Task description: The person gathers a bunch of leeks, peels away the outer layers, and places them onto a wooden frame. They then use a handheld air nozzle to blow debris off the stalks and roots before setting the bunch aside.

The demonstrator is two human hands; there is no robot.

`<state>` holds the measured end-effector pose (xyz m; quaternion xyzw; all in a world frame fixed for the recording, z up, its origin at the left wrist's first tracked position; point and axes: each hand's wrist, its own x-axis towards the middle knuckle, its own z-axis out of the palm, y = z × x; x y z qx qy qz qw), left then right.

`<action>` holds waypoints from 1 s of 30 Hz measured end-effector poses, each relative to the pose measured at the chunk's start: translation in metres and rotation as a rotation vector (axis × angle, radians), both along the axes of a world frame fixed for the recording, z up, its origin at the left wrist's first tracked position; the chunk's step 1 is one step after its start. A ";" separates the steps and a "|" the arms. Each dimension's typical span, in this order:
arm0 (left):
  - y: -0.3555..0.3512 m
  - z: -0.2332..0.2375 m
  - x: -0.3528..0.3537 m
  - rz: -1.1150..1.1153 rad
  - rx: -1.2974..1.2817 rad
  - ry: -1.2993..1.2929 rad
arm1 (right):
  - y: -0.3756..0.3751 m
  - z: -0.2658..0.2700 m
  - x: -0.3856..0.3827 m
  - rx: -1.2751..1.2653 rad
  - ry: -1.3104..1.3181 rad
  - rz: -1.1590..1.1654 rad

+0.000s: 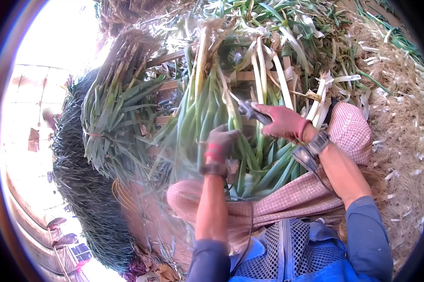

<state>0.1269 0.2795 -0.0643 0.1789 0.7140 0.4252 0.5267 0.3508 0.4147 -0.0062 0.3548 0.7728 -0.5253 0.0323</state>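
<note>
My left hand (221, 143), in a dark glove with a red cuff, is closed around the green part of a green onion (227, 89). Its pale stem points up and away from me. My right hand (287, 123), in a reddish glove, grips a dark tool (255, 113) that looks like an air blow gun. The tool's thin nozzle points up and left, close to that stem. More green onions (261, 70) with long white stems lie to the right of the nozzle, their leaves spreading toward my lap. Fingertips of the left hand are partly blurred.
A tied bundle of green onions (120, 94) rests at the left, beside a tall dark-green stack (90, 178). Wooden slats (167, 85) show under the stalks. Peeled leaf scraps (306, 28) pile up behind. Trimmed roots (395, 127) cover the ground at right.
</note>
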 end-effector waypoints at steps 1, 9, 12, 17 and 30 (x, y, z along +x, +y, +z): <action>-0.001 0.000 0.003 0.001 0.000 0.003 | 0.008 -0.005 -0.008 0.045 -0.005 -0.020; -0.001 0.016 0.054 -0.189 0.038 -0.105 | 0.001 0.006 0.004 0.058 0.003 -0.064; -0.006 0.011 0.089 -0.325 0.038 -0.040 | -0.027 0.026 0.044 0.074 -0.077 -0.098; -0.011 0.005 0.122 -0.439 -0.025 0.167 | -0.057 0.008 0.093 0.286 -0.106 -0.285; -0.015 -0.012 0.111 -0.112 -0.033 -0.138 | -0.046 0.001 0.102 0.133 -0.184 -0.500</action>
